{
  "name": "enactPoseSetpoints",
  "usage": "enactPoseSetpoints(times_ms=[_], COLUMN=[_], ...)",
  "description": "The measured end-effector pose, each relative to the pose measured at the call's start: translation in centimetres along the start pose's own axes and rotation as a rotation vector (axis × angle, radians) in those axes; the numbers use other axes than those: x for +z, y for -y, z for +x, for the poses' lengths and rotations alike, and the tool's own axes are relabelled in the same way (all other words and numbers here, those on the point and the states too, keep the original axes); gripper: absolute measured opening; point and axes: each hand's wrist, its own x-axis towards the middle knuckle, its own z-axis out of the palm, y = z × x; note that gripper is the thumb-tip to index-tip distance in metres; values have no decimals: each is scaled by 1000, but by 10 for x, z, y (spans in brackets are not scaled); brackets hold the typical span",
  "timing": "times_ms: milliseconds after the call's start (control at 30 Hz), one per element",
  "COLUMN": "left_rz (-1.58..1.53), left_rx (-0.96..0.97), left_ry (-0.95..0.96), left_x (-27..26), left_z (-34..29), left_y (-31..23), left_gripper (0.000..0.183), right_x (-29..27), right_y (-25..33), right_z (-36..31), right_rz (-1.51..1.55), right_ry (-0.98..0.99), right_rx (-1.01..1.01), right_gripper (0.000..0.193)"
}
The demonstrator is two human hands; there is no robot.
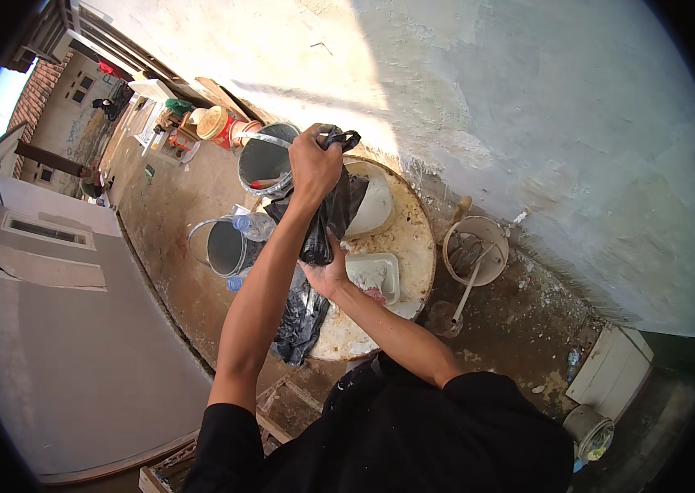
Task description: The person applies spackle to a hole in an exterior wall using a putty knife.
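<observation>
The gathered top of a black plastic bag (345, 201) is gripped by the left hand (315, 168); its lower part is grasped by the right hand (327, 275). The weight is best shared between both, the bag held over the round counter (416, 246), without the white tub (378, 201) being knocked.

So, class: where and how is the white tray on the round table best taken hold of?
Probably grip the white tray by its right rim, coming from the right: that raised edge is exposed, while the right hand crowds its left side.
</observation>
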Motion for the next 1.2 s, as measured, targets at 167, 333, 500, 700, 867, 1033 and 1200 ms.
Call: enactPoseSetpoints(times_ms=[167, 333, 500, 700, 867, 1033, 1200], left_rz=[32, 60, 67, 48, 63, 23, 37], left_rx=[-33, -66, -53, -29, -33, -42, -34], left_ry=[54, 113, 115, 98, 93, 78, 57], left_x=[6, 7, 10, 12, 10, 5, 6], left_z=[5, 5, 6, 8, 11, 13, 13], left_y=[-1, -8, -1, 1, 0, 4, -2], left_gripper=[11, 22, 24, 26, 26, 25, 25], right_x=[10, 19, 29, 34, 23, 21, 23], right_y=[1, 1, 5, 6, 9, 8, 13], right_z=[3, 4, 1, 0, 11, 14, 11], right_rz=[11, -4, 13, -2, -121, -142, -157], right_ry=[-23, -59, -49, -19, -1, -15, 33], right_rx=[-26, -48, -24, -29, -39, -53, -48], right_gripper=[38, 36, 36, 35, 42, 41, 41])
